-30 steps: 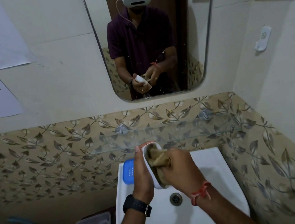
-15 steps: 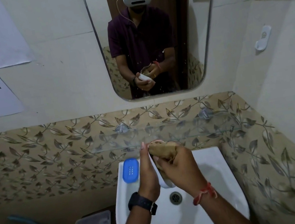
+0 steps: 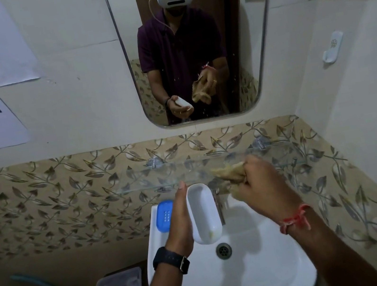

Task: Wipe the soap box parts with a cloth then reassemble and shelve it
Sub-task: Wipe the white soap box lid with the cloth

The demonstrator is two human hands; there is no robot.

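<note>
Head view: the left hand (image 3: 179, 221) grips the white soap box tray (image 3: 203, 215), holding it on edge over the sink (image 3: 267, 279) with its hollow side turned right. Just to the right and clear of the tray, the right hand (image 3: 260, 188) clutches a bunched tan cloth (image 3: 231, 172). The blue soap box part (image 3: 165, 216) lies on the sink's back left corner, below the glass shelf (image 3: 139, 182).

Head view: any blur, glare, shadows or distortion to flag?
Head view: dim, even light; wide-angle bends the mirror edges; the cloth in the right hand is motion-blurred, the white soap box half in the left hand is sharp; soft arm shadows fall in the sink; no harsh glare.
</note>
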